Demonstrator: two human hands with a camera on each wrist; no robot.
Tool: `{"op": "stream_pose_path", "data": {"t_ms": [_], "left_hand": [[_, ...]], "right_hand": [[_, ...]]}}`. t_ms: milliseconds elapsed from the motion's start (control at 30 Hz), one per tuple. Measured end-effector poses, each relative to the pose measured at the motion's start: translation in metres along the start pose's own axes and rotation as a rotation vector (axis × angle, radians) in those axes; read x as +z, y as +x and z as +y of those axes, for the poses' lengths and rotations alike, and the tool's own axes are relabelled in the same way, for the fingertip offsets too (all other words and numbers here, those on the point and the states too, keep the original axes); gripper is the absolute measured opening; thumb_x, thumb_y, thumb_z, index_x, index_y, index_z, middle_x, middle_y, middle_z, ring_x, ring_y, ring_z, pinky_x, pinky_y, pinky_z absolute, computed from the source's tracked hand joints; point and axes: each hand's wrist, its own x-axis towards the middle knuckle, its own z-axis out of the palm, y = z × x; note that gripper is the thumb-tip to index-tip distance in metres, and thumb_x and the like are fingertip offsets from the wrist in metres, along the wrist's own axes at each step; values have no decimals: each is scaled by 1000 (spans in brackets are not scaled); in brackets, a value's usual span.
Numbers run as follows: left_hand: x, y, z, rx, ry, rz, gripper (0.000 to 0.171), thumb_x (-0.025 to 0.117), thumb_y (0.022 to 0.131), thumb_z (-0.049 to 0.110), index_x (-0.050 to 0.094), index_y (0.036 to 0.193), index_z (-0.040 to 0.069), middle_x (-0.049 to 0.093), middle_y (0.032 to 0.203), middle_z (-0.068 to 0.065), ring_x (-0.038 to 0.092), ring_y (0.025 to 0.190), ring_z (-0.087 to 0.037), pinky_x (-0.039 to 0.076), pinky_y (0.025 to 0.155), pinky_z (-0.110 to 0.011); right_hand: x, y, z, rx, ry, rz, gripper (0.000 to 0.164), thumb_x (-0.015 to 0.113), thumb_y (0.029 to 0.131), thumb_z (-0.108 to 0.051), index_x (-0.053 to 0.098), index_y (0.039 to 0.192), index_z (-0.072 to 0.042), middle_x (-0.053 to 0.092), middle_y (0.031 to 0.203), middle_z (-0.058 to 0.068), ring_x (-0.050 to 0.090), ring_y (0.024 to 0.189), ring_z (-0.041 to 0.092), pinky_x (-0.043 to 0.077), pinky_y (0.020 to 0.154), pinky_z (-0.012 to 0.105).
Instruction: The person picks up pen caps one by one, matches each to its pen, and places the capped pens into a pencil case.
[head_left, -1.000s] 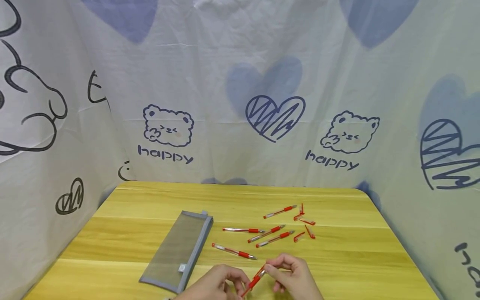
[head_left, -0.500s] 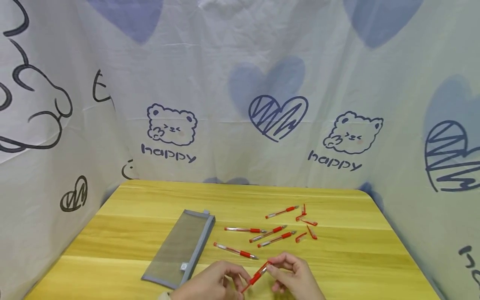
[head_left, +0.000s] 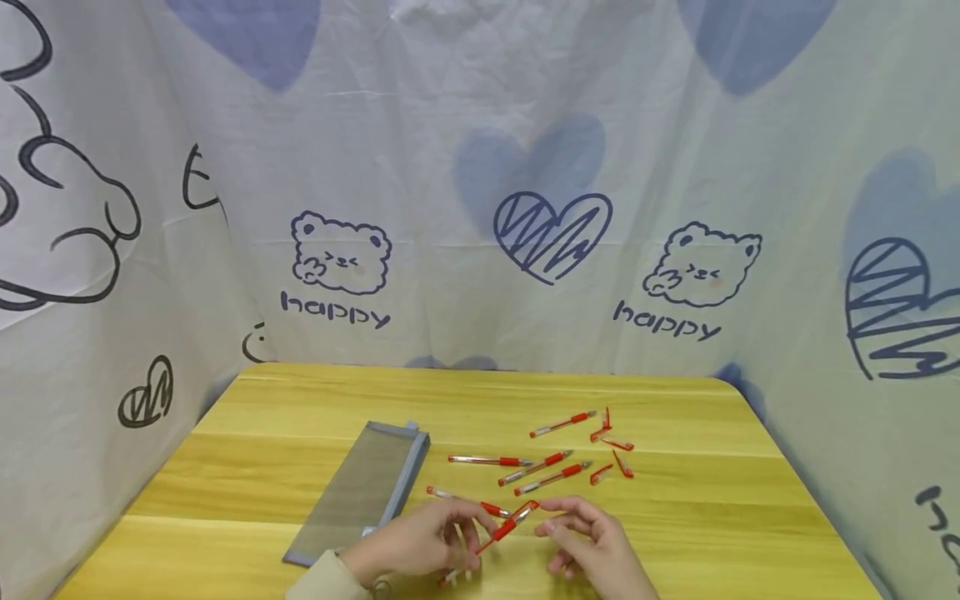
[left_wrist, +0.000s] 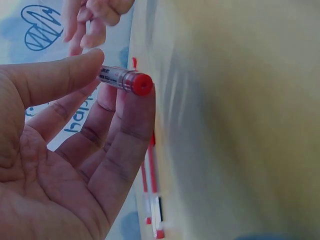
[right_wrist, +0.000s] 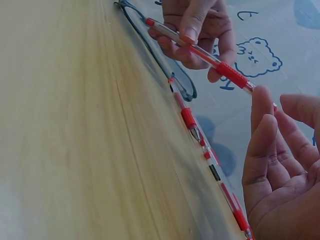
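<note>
Pinching a red pen point(head_left: 505, 527) between thumb and fingers of the left hand point(head_left: 427, 533), raised over the near part of the table point(head_left: 720, 517). Slanted there, with the capped end toward two o'clock and the tail end toward eight. Placed at three o'clock from that pen, with the right hand point(head_left: 588, 542): fingers loosely bent and parted, gripping nothing, just beside the cap; cannot tell whether touching it. Wrapped at the left wrist in a pale sleeve point(head_left: 330, 575).

Reading on from the held pen, with twelve o'clock toward the far edge: at ten o'clock, lying partly behind the left hand, the nearest loose pen point(head_left: 495, 509). At nine to ten o'clock, lying flat, a grey mesh pouch point(head_left: 356, 487). At twelve, a level pen point(head_left: 480, 460), with its tip near the first of two slanted pens point(head_left: 535, 468). Toward one o'clock, farther off, a far pen point(head_left: 563, 423). Near two o'clock, lying in a loose cluster, five red caps point(head_left: 623, 467). Hung beyond the table at twelve, a white cloth point(head_left: 442, 275) printed with hearts and bears.
</note>
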Motion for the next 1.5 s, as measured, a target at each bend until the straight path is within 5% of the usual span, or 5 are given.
{"op": "stream_pose_path", "data": {"t_ms": [700,1067,1500], "left_hand": [[-62,36,8,-21,273,239,34,74,94,-4,73,127,4,70,91,-5,57,61,-14,46,55,-28],[-80,54,5,-116,336,363,34,71,95,-5,73,128,1,73,90,-14,55,54,-14,45,53,-26],[-92,81,-1,-193,448,440,32,75,90,-4,76,121,5,74,89,-9,58,61,-15,47,58,-27]], "right_hand": [[-6,2,3,8,6,1,52,68,105,-21,52,143,11,77,115,13,71,71,11,57,66,21],[-10,4,5,8,6,17,49,67,106,-20,52,141,10,76,111,7,71,72,11,57,65,22],[-14,5,6,26,15,43,43,63,108,-18,53,141,8,76,110,5,71,73,12,57,65,23]]}}
